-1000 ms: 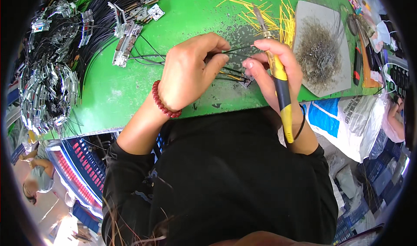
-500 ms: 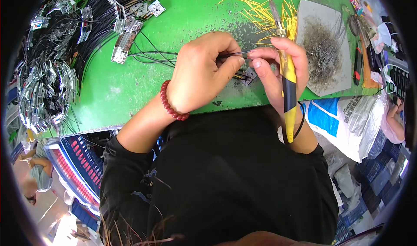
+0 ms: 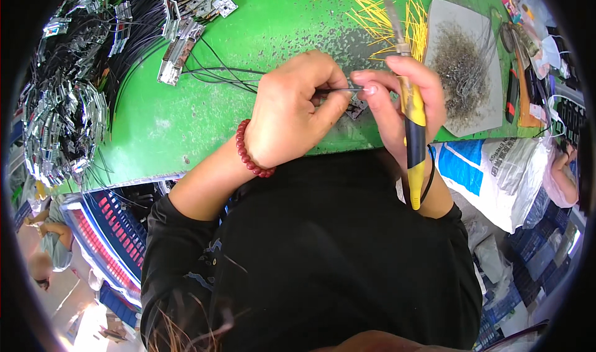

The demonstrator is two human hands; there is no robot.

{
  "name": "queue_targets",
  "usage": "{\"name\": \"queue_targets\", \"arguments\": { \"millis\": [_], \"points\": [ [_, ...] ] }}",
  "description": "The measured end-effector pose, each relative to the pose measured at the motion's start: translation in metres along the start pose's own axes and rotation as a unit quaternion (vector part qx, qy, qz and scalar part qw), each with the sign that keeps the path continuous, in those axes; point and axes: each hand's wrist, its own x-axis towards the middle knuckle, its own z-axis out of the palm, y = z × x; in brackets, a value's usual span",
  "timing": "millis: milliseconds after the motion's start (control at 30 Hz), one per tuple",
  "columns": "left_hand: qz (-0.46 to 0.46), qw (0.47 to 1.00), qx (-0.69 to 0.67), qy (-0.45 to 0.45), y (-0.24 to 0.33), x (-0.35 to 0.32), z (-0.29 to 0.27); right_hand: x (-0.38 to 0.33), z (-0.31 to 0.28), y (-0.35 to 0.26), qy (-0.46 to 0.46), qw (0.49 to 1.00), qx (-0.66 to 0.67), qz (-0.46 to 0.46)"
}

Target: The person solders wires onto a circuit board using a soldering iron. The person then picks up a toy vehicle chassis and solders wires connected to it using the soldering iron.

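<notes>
While the left hand (image 3: 298,113) pinches a thin black wire (image 3: 338,90) at the picture's centre above the green surface (image 3: 186,122), the right hand's (image 3: 397,103) fingers clamp its end at three o'clock, palming yellow-handled pliers (image 3: 413,128) upright, seemingly kept ready.

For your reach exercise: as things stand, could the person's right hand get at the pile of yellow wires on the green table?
Probably yes: the yellow wires lie just beyond the right hand with nothing between, though it already holds a yellow-handled tool.

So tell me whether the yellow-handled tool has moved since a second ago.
Yes. The yellow-handled tool in the right hand has swung upright, its tip now nearer the grey tray.
</notes>
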Motion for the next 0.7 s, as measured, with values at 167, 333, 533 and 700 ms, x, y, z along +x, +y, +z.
{"name": "queue_targets", "arguments": {
  "millis": [167,333,533,700],
  "points": [
    [-0.014,0.999,-0.046,0.012,-0.005,-0.003,0.003,-0.002,-0.002,0.001,0.054,0.997,0.051,0.0],
    [-0.012,0.999,-0.033,0.017,-0.006,-0.001,0.003,-0.005,-0.008,0.001,0.005,1.0,0.007,-0.017],
    [0.007,1.0,-0.025,0.002,-0.007,-0.002,0.003,-0.004,-0.002,0.003,0.013,1.0,0.015,-0.005],
    [0.033,0.999,-0.005,0.006,-0.008,-0.003,0.004,0.001,0.002,-0.002,0.012,0.991,0.066,0.115]
  ]
}}
